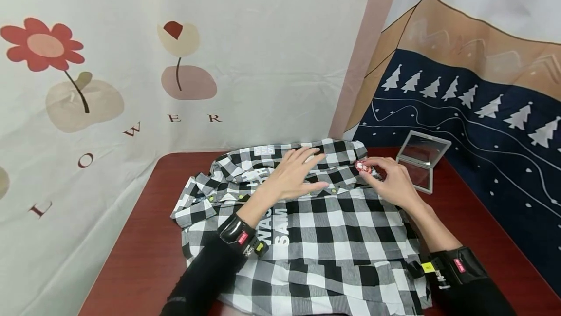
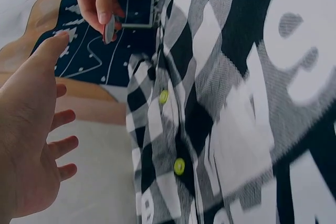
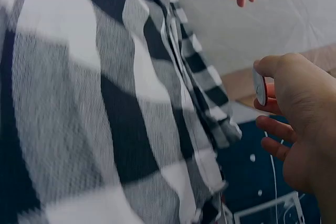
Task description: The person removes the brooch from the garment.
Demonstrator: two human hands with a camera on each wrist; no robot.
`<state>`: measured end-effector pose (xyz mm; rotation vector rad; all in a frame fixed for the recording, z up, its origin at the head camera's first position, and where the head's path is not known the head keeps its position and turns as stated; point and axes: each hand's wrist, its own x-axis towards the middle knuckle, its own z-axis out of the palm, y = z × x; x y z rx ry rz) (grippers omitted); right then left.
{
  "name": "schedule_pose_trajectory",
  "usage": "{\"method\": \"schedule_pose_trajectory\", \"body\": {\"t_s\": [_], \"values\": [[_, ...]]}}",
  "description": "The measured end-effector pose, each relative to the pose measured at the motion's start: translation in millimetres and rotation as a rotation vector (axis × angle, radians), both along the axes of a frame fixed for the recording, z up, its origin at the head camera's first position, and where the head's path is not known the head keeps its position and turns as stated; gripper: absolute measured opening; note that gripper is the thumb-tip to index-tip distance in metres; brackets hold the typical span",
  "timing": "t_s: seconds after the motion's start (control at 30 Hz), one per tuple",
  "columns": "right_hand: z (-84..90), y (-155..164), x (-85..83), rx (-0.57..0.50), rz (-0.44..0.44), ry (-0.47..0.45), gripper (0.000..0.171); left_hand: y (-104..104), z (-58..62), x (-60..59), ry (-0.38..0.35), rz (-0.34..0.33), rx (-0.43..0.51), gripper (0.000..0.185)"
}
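Note:
A black-and-white checked shirt [image 1: 324, 228] with yellow-green buttons [image 2: 179, 166] lies spread on a dark red table [image 1: 136, 257]. My left hand [image 1: 293, 175] lies flat on the shirt near the collar, fingers straight. Beside it my right hand [image 1: 387, 177] pinches a small round red-and-white badge [image 1: 361, 166] between thumb and fingers just above the shirt's right shoulder. The badge [image 3: 259, 86] shows edge-on in the right wrist view, and in the left wrist view the badge [image 2: 109, 29] shows above the fabric [image 2: 236, 103].
An open compact mirror [image 1: 421, 159] stands at the table's back right. A flower-print cloth [image 1: 131, 63] hangs behind and to the left. A blue cloth with white trees [image 1: 482, 126] hangs on the right. Bare table shows to the left of the shirt.

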<state>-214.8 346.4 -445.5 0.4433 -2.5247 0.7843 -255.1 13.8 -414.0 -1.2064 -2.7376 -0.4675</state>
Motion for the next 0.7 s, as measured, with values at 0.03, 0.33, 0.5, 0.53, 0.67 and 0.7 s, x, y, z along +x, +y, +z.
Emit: {"method": "schedule_pose_trajectory", "body": {"t_s": [0.03,0.33,0.5,0.53,0.67,0.7], "values": [[-1.1,4,0.3,0.0,-0.01,0.001,0.029,3,-0.6,0.1,-0.002,-0.006,-0.005,0.084],[-8.1,38,1.1,0.036,-0.106,-0.001,0.029,26,-5.0,0.2,0.005,-0.049,-0.046,0.083],[-10.4,57,3.5,0.035,-0.159,-0.024,0.03,39,-6.1,1.4,-0.001,-0.051,-0.067,0.083],[-10.7,61,4.2,0.03,-0.168,-0.033,0.03,41,-6.5,2.0,-0.005,-0.053,-0.072,0.083],[-12.6,76,7.1,0.003,-0.212,-0.081,0.031,50,-9.4,3.6,-0.025,-0.065,-0.083,0.084],[-13.1,80,7.8,0.001,-0.224,-0.089,0.031,51,-9.8,4.1,-0.029,-0.07,-0.083,0.084]]}}
